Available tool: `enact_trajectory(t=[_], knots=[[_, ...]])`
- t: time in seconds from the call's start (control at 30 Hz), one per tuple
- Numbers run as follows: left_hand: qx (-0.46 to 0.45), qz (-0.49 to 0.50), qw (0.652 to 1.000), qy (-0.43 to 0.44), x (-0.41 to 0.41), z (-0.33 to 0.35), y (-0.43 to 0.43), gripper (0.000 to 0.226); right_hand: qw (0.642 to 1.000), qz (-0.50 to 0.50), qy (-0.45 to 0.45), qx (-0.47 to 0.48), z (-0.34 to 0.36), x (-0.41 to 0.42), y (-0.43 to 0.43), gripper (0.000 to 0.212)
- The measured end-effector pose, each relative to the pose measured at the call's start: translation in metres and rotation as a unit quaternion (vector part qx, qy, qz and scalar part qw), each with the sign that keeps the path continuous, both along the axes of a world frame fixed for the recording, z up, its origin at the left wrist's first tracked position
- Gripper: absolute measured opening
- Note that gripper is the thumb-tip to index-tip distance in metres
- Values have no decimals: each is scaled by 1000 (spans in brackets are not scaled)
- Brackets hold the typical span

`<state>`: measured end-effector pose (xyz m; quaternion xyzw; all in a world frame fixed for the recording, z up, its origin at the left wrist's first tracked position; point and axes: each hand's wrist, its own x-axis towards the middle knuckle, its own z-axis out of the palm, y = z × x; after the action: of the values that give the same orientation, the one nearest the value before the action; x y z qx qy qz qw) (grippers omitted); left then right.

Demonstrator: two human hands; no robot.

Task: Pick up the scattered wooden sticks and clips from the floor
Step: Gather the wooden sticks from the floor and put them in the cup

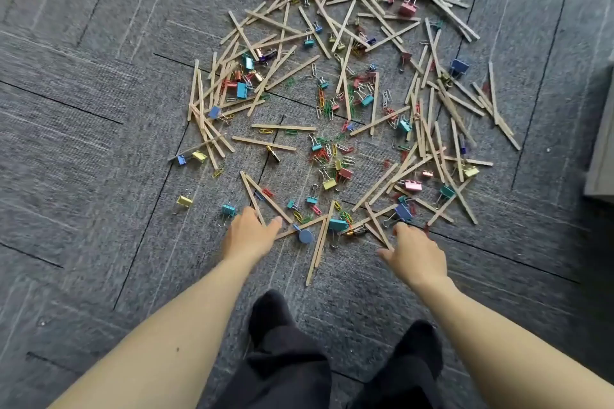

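Many flat wooden sticks (319, 247) lie scattered over grey carpet, mixed with coloured binder clips (338, 224) and small paper clips (327, 109). My left hand (247, 236) reaches to the near edge of the pile, fingers over the lower ends of two crossed sticks (265, 197); whether it grips them I cannot tell. My right hand (417, 254) is at the near right edge, fingers spread beside a short stick (378, 226), holding nothing. A blue round object (305, 236) lies between the hands.
Grey carpet tiles (99, 143) surround the pile. My two dark-socked feet (270, 315) and dark trousers are at the bottom of the view. A pale grey piece of furniture (603, 143) stands at the right edge. Larger clips lie at the far top.
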<state>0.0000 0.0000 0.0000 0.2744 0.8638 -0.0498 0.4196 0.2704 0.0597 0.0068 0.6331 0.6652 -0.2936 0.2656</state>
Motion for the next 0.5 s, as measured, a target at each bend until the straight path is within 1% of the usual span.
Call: enact_trajectory(t=[0.07,0.17,0.27,0.33,0.43,0.5], knots=[[29,55,998,19,0,-9,9,45,999,27,-9,23,-12,-3,-2,41],[73,135,988,31,3,-27,21,49,997,38,9,60,-32,-4,-7,33],[86,150,983,58,2,-35,28,46,993,51,38,100,-44,1,-3,24],[93,170,979,65,1,-36,30,44,990,82,48,106,-47,6,-1,18],[115,200,971,67,1,-36,34,50,984,125,57,109,-49,7,-2,9],[113,210,969,66,2,-33,42,50,981,160,46,99,-51,6,-4,11]])
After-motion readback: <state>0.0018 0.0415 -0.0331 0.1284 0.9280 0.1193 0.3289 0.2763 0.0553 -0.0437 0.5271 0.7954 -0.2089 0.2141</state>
